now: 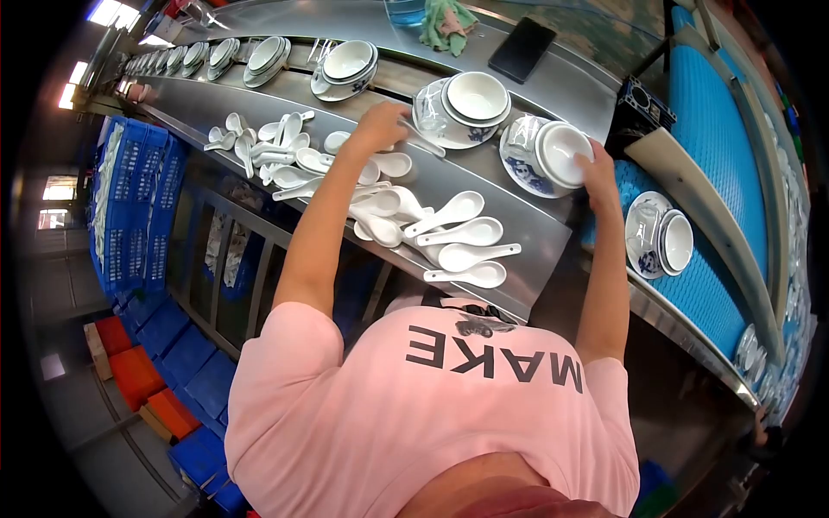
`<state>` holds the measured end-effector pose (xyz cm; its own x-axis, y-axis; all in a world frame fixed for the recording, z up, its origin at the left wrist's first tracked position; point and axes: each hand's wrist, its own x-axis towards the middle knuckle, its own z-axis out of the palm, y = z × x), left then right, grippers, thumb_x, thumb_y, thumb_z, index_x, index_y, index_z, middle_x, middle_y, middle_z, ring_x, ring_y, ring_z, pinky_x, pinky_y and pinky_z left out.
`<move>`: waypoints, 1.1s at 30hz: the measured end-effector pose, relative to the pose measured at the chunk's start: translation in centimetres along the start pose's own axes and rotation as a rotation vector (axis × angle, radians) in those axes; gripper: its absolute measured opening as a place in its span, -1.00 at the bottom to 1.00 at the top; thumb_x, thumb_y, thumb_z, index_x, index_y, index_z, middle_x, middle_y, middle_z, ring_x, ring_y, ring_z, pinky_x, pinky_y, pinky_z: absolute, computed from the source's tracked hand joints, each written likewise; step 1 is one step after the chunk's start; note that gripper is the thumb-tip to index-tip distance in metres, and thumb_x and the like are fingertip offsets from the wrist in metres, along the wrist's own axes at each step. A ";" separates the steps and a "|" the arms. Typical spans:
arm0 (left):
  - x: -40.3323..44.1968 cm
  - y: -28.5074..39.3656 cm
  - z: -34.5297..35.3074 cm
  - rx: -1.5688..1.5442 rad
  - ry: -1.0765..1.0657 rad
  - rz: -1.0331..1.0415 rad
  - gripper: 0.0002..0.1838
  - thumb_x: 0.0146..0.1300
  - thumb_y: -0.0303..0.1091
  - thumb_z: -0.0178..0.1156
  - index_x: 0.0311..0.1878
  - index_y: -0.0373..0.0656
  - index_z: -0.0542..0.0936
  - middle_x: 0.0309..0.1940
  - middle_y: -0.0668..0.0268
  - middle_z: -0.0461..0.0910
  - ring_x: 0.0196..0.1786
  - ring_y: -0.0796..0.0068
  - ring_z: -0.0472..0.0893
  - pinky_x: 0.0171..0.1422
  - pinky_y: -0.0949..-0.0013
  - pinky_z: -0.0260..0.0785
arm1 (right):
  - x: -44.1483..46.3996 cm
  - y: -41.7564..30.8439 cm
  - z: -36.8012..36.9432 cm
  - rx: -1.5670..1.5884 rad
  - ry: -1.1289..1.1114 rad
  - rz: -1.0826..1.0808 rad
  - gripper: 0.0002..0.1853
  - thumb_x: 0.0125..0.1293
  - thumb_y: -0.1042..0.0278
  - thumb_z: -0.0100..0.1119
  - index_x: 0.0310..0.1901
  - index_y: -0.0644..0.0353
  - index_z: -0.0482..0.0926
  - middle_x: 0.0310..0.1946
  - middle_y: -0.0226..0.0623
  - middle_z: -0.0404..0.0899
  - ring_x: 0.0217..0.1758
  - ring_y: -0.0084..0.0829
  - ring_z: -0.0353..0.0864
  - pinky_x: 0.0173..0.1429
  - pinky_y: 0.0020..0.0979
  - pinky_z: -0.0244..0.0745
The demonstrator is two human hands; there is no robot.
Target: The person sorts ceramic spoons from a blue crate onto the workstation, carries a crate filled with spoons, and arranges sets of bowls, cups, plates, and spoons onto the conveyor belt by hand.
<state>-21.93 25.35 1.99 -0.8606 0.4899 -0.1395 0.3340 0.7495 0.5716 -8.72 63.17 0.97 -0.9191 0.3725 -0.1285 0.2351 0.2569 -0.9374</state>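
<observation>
Your right hand (599, 177) pinches the rim of the white bowl (564, 154), above the blue-patterned plate (521, 174) near the steel counter (537, 231) end. Your left hand (380, 128), half-curled, is at a white spoon (427, 144); cannot tell if gripped.

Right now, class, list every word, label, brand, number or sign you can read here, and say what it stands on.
"MAKE": on the pink shirt, upside down in this view.
Any marks on the black box are too small to read.
I can read no other text.

Worktop (537, 235): satin metal. Spoons (466, 231) on it, bowls (477, 95) at its far edge: glossy ceramic. Belt (708, 112) right of it: textured plastic.
</observation>
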 end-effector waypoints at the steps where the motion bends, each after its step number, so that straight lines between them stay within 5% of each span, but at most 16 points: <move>1: 0.4 0.1 -0.7 -0.066 -0.087 -0.024 -0.74 -0.12 -0.39 0.13 -0.30 -0.23 0.62 -0.45 0.08 0.57 -0.25 0.12 0.56 -0.05 0.23 0.37 | 0.0 -0.2 0.1 -0.074 0.006 -0.015 -0.55 0.06 0.44 0.07 0.05 0.36 0.41 -0.17 -0.12 0.54 -0.14 -0.38 0.52 0.00 -0.44 0.38; 3: 0.7 -2.4 -2.2 0.188 0.046 0.167 -0.84 -0.10 -0.36 0.18 -0.43 -0.19 0.63 -0.46 0.08 0.57 -0.30 0.14 0.56 -0.15 0.19 0.38 | -0.9 -0.9 -0.7 -0.226 0.035 -0.037 -0.55 0.10 0.38 0.10 0.06 0.35 0.40 -0.15 -0.07 0.54 -0.13 -0.36 0.53 0.01 -0.42 0.38; 4: 0.6 -2.4 -3.5 0.291 0.050 0.091 -0.84 -0.09 -0.34 0.20 -0.43 -0.19 0.63 -0.42 0.10 0.58 -0.29 0.14 0.56 -0.16 0.19 0.38 | -2.4 -3.4 -2.0 -0.261 -0.019 -0.014 -0.56 0.15 0.32 0.12 0.06 0.30 0.41 -0.11 -0.02 0.52 -0.08 -0.31 0.53 0.02 -0.39 0.38; 9: -3.9 -0.2 -8.8 0.316 0.148 -0.014 -0.76 0.02 -0.24 0.20 -0.43 -0.27 0.60 -0.52 0.06 0.53 -0.38 0.04 0.52 -0.25 0.15 0.32 | -8.4 -5.4 -11.7 -0.718 0.556 -0.425 -0.61 0.08 0.58 -0.05 0.01 0.25 0.49 -0.03 -0.07 0.50 0.05 -0.21 0.48 0.14 -0.31 0.34; 13: -5.2 1.2 -8.1 0.486 0.275 -0.073 -0.72 0.08 -0.18 0.15 -0.46 -0.24 0.61 -0.52 0.04 0.53 -0.36 0.03 0.53 -0.27 0.11 0.35 | -8.9 1.9 -18.9 -0.981 0.431 -0.029 -0.57 0.07 0.48 0.00 0.06 0.28 0.44 -0.02 -0.02 0.48 0.06 -0.16 0.47 0.14 -0.28 0.33; 15: -5.8 -0.8 -7.3 0.371 0.401 0.055 -0.72 0.12 -0.19 0.12 -0.46 -0.24 0.61 -0.49 0.03 0.54 -0.36 0.00 0.53 -0.27 0.09 0.33 | -9.0 4.3 -19.1 -0.678 0.287 -0.096 -0.51 0.03 0.44 0.06 0.09 0.29 0.40 -0.05 -0.10 0.50 0.01 -0.23 0.48 0.10 -0.31 0.34; 17: -6.6 0.2 -7.7 0.375 0.382 -0.059 -0.75 0.11 -0.21 0.13 -0.37 -0.22 0.62 -0.46 0.03 0.56 -0.36 0.00 0.54 -0.28 0.11 0.34 | -9.4 2.5 -17.9 -0.304 0.203 0.013 -0.49 -0.02 0.46 0.09 0.07 0.31 0.39 -0.11 -0.19 0.52 -0.05 -0.34 0.49 0.06 -0.36 0.34; 19: -6.9 0.4 -7.7 0.217 0.353 -0.186 -0.78 0.08 -0.25 0.15 -0.38 -0.23 0.61 -0.47 0.05 0.58 -0.37 0.11 0.58 -0.29 0.19 0.36 | -9.5 -0.7 -15.5 -0.209 0.232 0.227 -0.49 -0.06 0.48 0.08 0.04 0.32 0.41 -0.15 -0.27 0.51 -0.10 -0.41 0.47 0.03 -0.40 0.34; 23: -5.7 -3.1 -5.5 0.239 0.402 -0.039 -0.81 0.00 -0.30 0.17 -0.44 -0.26 0.54 -0.53 0.07 0.55 -0.41 0.10 0.55 -0.30 0.17 0.35 | -8.8 2.2 -14.9 -0.038 0.263 0.080 -0.47 -0.08 0.46 0.07 0.05 0.31 0.40 -0.14 -0.25 0.51 -0.10 -0.39 0.49 0.03 -0.40 0.36; 33: -3.0 -4.7 -3.4 0.078 0.544 -0.365 -0.84 -0.11 -0.30 0.16 -0.47 -0.18 0.50 -0.53 0.13 0.56 -0.38 0.11 0.56 -0.23 0.22 0.38 | -6.9 0.3 -9.9 0.196 0.221 0.147 -0.46 -0.07 0.54 0.02 0.07 0.40 0.36 -0.10 -0.20 0.50 -0.06 -0.37 0.50 0.05 -0.45 0.37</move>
<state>-22.16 18.86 2.47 -0.9885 -0.0814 0.1272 -0.0067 0.8651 0.5016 0.82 69.51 4.76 -0.7840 0.5829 -0.2133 0.2747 0.0177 -0.9614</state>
